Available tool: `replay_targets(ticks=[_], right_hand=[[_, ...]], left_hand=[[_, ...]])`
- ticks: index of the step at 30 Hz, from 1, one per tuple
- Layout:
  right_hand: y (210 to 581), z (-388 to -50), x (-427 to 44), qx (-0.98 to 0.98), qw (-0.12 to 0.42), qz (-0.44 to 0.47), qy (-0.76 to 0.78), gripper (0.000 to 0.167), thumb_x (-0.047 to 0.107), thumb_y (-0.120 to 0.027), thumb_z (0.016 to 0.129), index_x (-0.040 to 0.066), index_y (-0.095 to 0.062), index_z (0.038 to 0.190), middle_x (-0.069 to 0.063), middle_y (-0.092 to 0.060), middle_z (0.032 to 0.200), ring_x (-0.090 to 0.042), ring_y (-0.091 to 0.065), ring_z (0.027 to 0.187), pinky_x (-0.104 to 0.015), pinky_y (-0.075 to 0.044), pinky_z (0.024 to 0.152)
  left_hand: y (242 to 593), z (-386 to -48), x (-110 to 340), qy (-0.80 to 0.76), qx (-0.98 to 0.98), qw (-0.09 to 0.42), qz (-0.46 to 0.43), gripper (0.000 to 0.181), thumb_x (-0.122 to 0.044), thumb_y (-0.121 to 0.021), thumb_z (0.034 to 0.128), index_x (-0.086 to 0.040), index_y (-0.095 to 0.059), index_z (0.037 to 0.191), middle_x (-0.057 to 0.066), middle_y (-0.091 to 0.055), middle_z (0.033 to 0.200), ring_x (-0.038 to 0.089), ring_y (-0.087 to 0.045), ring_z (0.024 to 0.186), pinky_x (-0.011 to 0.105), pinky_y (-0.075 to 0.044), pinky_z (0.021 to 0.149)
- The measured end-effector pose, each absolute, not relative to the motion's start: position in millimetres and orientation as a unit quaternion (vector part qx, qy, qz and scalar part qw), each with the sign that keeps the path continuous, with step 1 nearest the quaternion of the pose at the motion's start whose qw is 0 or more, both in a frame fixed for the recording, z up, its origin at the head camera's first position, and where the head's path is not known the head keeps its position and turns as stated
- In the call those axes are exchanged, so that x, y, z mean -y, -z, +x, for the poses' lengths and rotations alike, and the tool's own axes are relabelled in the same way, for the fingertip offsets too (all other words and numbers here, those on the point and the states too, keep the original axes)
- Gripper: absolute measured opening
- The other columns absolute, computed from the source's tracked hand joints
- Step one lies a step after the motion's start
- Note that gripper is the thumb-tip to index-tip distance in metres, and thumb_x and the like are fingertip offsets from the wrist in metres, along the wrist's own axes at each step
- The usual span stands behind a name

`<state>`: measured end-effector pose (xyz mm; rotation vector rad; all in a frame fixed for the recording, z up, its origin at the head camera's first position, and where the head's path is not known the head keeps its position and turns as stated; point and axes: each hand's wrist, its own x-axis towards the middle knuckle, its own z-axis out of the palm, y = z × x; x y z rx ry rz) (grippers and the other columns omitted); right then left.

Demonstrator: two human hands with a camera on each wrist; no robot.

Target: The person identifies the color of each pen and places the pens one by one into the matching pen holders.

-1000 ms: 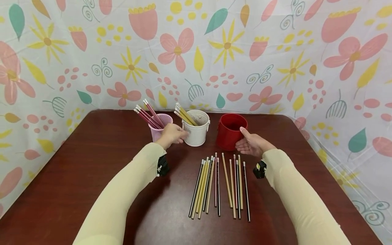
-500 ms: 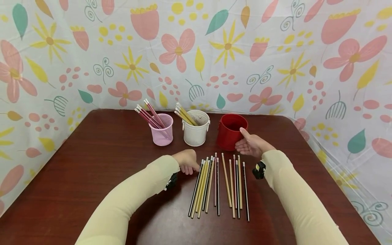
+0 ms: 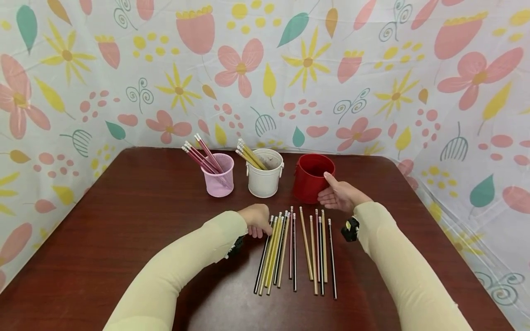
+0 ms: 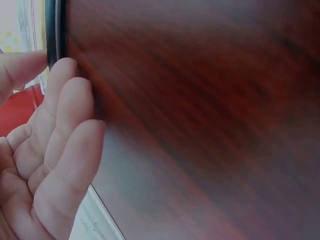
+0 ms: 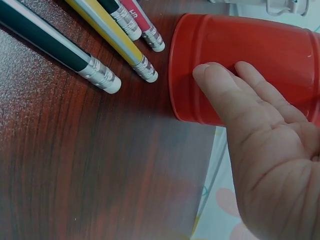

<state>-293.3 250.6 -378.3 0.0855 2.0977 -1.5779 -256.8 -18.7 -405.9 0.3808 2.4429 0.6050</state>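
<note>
My left hand [image 3: 257, 219] is at the left end of the row of pencils, its thumb and index finger pinching the upper part of the leftmost black pencil [image 3: 262, 266]. In the left wrist view that pencil [image 4: 56, 30] stands between the thumb and the fingertips; the other fingers lie below it. My right hand [image 3: 340, 195] rests against the right side of a red bucket [image 3: 305, 188], thumb up at the rim. Its fingers look nearly straight on the red wall [image 5: 250, 45] in the right wrist view. Yellow pencils [image 3: 271, 257] lie right beside the black one.
A pink mesh cup [image 3: 219, 186] holds dark pink pencils [image 3: 203, 158]. Beside it, a white bucket [image 3: 263, 184] holds yellow pencils [image 3: 252, 156]. More black, yellow and pink pencils lie loosely in a right-hand group on the brown table [image 3: 165, 193]. Flowered cloth [image 3: 248, 115] hangs behind.
My left hand has come down from in front of the pink cup and white bucket to the pencils and taken hold of the leftmost black pencil. The right hand stays at the red bucket.
</note>
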Motion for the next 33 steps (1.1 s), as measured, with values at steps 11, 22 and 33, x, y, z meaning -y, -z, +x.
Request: replay_targets(ticks=[11,22,33], right_hand=[[379.3,-299.2,-258.0,-0.755,0.290,0.060,0.585,0.090,0.061,-0.029,0.095,-0.020,-0.029,0.136,-0.031,-0.048,0.129,-0.034,-0.053,0.112,-0.032,-0.049,0.092],[381.5,-302.2,-255.3,-0.775,0.278,0.046,0.566,0.093,0.064,-0.028,0.094,-0.020,-0.033,0.135,-0.033,-0.042,0.137,-0.035,-0.052,0.116,-0.032,-0.049,0.091],[379.6,-301.0,-249.8,-0.790,0.266,0.030,0.552,0.094,0.063,-0.023,0.095,-0.022,-0.028,0.136,-0.038,-0.031,0.142,-0.045,-0.037,0.130,-0.043,-0.039,0.104]], left_hand=[[403.0,-256.7,11.8,-0.199,-0.924,0.290,0.149,0.022,-0.013,-0.067,0.0833,-0.001,-0.062,0.066,0.007,-0.064,0.056,0.017,-0.060,0.048,0.026,-0.047,0.043],[343.7,-280.7,19.8,-0.387,-0.895,0.126,0.180,0.015,-0.010,-0.065,0.0844,0.000,-0.069,0.073,0.002,-0.062,0.058,0.011,-0.060,0.054,0.023,-0.053,0.057],[304.5,-285.8,1.4,-0.590,-0.775,-0.188,0.121,0.015,-0.010,-0.067,0.0840,0.003,-0.070,0.090,0.014,-0.072,0.088,0.018,-0.066,0.080,0.016,-0.047,0.066]])
